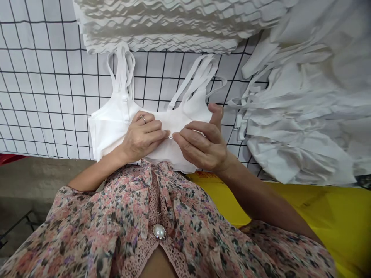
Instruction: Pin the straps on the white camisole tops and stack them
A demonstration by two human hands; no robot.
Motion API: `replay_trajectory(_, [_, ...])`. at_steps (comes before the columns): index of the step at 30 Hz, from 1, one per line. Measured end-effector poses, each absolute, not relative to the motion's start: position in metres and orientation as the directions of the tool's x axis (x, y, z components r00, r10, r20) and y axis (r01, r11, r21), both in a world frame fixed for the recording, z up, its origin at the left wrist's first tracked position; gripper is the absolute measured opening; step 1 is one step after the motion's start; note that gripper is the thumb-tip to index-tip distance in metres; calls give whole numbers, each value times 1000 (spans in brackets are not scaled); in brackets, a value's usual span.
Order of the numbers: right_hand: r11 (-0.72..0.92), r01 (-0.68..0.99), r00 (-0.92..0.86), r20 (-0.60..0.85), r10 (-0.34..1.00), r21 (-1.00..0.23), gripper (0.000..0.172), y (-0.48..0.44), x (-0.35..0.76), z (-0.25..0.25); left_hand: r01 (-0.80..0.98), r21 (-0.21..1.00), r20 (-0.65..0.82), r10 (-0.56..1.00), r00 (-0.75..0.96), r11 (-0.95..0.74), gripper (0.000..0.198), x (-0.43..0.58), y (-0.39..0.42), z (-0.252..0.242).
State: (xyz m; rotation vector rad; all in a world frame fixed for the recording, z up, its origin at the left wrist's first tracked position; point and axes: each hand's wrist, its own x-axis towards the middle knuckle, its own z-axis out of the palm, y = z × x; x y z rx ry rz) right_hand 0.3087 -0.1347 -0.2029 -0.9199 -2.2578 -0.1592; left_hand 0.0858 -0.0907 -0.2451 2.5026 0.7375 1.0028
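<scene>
A white bra (pixel 110 129) lies spread in front of me at the table's near edge, its straps pointing away from me. The several strap loops suggest more than one layer, but I cannot tell how many. My left hand (pixel 143 135), with a ring on one finger, is closed on the bra, thumb and fingertips at its middle. Close beside it, my right hand (pixel 203 143) pinches the same middle part, its index finger curled and another finger raised. A tiny piece shows between the two sets of fingertips, too small to make out.
Wavy-edged white garments are stacked (pixel 174 23) at the back. To the right lies a loose heap of white strapped garments (pixel 298 127). Under everything is a white cloth with a black grid (pixel 43 81). Something yellow (pixel 333 216) is below the table edge at right.
</scene>
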Motion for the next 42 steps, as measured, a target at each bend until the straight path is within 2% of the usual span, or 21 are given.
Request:
replay_trajectory(5, [741, 655, -521, 624, 582, -145, 17, -135, 311, -205, 373, 523, 479, 626, 616, -767, 25, 84, -92, -245])
replay_trajectory(17, [648, 683, -379, 594, 710, -337, 17, -141, 304, -213, 292, 496, 617, 569, 543, -817, 13, 87, -89, -236])
replay_trajectory(22, [666, 696, -474, 526, 706, -267, 17, -139, 308, -206, 290, 522, 585, 584, 562, -802, 13, 84, -88, -237])
replay_trajectory(24, [673, 687, -495, 501, 710, -275, 17, -136, 311, -203, 287, 533, 577, 590, 565, -796, 14, 83, -88, -239])
replay_trajectory(27, [641, 643, -472, 442, 762, -419, 15, -131, 313, -199, 272, 560, 559, 599, 574, -783, 13, 83, -87, -241])
replay_trajectory(30, [535, 605, -449, 303, 841, -590, 9, -124, 313, -196, 264, 606, 506, 620, 600, -750, 12, 84, -86, -240])
replay_trajectory(33, [457, 591, -441, 207, 873, -665, 10, -117, 312, -193, 245, 642, 478, 629, 613, -726, 11, 83, -85, -237])
replay_trajectory(35, [499, 553, -488, 225, 843, -668, 11, -113, 311, -192, 226, 645, 489, 622, 612, -730, 8, 81, -85, -235])
replay_trajectory(38, [584, 539, -578, 238, 780, -607, 17, -108, 312, -192, 225, 653, 494, 632, 598, -723, 6, 79, -84, -232])
replay_trajectory(42, [581, 583, -628, 140, 766, -568, 26, -101, 318, -189, 224, 665, 479, 637, 603, -712, 9, 79, -82, -230])
